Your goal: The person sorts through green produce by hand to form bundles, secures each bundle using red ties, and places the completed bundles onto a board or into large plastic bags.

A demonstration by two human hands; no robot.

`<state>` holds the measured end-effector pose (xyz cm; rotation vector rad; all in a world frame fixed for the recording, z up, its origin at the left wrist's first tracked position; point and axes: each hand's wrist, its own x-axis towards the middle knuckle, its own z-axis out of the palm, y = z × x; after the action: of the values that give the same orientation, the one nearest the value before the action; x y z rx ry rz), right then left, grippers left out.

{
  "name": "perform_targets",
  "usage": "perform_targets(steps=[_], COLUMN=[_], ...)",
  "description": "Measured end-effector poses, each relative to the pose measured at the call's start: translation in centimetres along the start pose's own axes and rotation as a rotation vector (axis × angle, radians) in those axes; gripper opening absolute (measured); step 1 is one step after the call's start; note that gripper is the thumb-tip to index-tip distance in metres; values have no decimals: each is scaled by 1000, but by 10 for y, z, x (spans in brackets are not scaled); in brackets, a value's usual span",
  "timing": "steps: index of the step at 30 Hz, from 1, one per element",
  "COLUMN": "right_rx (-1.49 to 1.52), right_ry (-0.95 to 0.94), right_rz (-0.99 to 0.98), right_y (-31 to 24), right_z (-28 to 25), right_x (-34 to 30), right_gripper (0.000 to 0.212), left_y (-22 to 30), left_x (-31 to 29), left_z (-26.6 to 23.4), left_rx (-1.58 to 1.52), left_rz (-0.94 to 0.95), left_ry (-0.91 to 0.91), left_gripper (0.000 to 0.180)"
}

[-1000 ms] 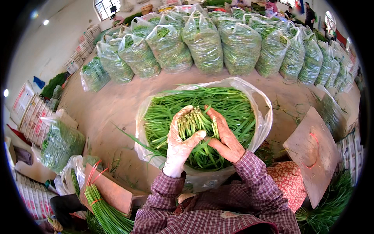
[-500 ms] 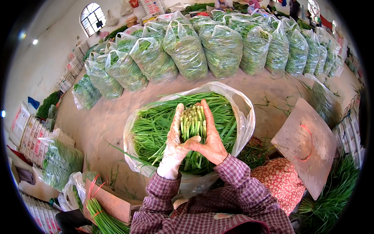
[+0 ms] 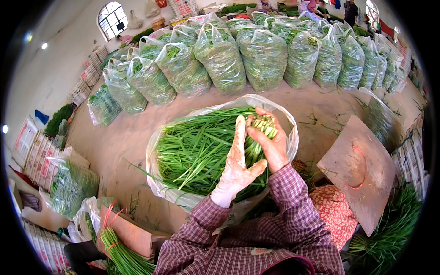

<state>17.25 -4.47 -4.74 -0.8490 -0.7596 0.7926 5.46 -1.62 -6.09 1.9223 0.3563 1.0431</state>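
Note:
A clear plastic bag stands open before me, filled with long green garlic chives. At its right side my right hand is closed round a bunch of chives, its pale cut ends pointing up and away from me. My left hand, in a thin whitish glove, rests against the left side of that bunch. Its fingers are stretched out flat and its thumb points right, toward my right wrist. The bunch's lower leaves are partly hidden behind both hands.
Filled clear bags of greens stand in rows across the far side. To the right leans a flat board with a red cord, beside a red patterned cloth and loose greens. A tied bundle lies lower left.
Both hands have moved right from the middle of the bag with the bunch. My right hand has wrapped round it, where before both palms flanked it.

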Motion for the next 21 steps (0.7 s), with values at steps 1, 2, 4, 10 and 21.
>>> perform_targets(steps=[1,2,4,10,21], right_rx=[3,-1,3,-7,163], right_ry=[-9,-26,-44,-11,51], right_rz=[-5,0,12,10,-53], right_y=[1,0,-4,-5,-58], right_z=[-3,-6,-8,-12,-52], right_x=[2,3,3,3,11], right_gripper=[50,51,56,52,41], left_y=[-2,-2,6,-3,-43], left_x=[2,4,4,4,-10], left_z=[3,6,11,19,-39], left_rx=[-51,-90,-40,-143,234], left_rz=[6,8,21,92,-117], left_ry=[32,34,45,77,-382], left_gripper=[109,110,109,108,110])
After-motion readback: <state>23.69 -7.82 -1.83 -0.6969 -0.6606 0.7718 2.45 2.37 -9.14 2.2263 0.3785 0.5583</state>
